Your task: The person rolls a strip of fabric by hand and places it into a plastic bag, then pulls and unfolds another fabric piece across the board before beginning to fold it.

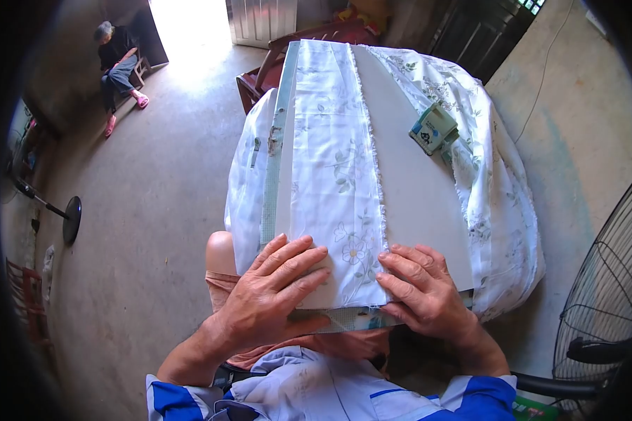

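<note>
A long strip of white floral fabric point(330, 175) lies lengthwise over a pale board point(418, 203), its right edge frayed. My left hand point(277, 281) lies on the strip's near left side, with fingers stretched out and the thumb near the board's front edge. On the near right side, my right hand point(418, 284) rests with slightly bent, separated fingertips at the frayed edge. Neither hand visibly grips anything. More floral cloth point(502, 210) hangs in folds on the right, and a white cloth point(244, 182) drapes on the left.
A small green-and-white box point(434, 128) sits on the board's right side. Behind it stands a reddish wooden chair point(263, 74). A large fan point(604, 295) is close at right. Another person point(117, 59) sits at far left, beside a bright doorway point(193, 24).
</note>
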`<state>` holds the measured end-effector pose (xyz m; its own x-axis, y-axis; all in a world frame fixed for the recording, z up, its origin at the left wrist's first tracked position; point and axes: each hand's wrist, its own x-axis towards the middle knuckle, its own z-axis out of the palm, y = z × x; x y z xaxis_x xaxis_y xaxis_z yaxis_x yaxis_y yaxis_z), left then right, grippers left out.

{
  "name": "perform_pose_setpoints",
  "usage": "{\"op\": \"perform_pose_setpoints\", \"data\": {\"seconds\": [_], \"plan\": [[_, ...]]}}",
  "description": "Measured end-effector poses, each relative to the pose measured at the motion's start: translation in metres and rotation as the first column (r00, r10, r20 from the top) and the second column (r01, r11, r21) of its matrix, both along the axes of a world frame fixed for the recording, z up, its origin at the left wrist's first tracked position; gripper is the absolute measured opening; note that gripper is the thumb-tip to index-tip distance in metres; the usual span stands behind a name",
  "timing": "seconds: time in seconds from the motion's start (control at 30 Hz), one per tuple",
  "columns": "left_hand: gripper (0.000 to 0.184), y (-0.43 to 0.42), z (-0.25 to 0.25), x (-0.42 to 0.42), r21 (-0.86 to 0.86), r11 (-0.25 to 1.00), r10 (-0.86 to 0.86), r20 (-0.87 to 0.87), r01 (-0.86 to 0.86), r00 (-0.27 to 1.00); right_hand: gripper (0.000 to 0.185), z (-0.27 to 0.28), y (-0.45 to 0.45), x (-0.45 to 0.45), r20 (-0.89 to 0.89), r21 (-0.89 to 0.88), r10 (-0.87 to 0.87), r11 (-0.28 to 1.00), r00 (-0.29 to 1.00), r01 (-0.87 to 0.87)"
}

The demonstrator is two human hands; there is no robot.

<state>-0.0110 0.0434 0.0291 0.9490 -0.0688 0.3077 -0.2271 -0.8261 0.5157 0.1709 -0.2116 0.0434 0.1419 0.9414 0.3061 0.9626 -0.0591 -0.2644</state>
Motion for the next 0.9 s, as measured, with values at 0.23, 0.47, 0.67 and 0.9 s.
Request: {"op": "perform_pose_setpoints", "data": {"seconds": [0.23, 0.47, 0.67, 0.9], "plan": [[0.058, 0.002, -0.006, 0.000, -0.015, 1.000, 0.008, 0.044, -0.008, 0.999, 0.030, -0.003, 0.007, -0.007, -0.043, 0.161, -0.005, 0.987, 0.999, 0.012], [0.035, 0.008, -0.010, 0.004, -0.088, 0.996, 0.034, 0.145, -0.022, 0.989, 0.030, -0.005, 0.015, -0.007, -0.240, 0.251, -0.003, 0.966, 0.971, 0.065], [0.021, 0.001, -0.012, 0.010, -0.144, 0.985, 0.133, 0.254, -0.098, 0.958, 0.042, 0.000, 0.022, -0.011, -0.132, 0.197, -0.025, 0.979, 0.991, 0.051], [0.018, 0.001, -0.011, 0.010, -0.171, 0.976, 0.180, 0.278, -0.136, 0.943, 0.039, -0.002, 0.021, -0.008, -0.291, 0.189, -0.115, 0.966, 0.950, 0.175]]}}
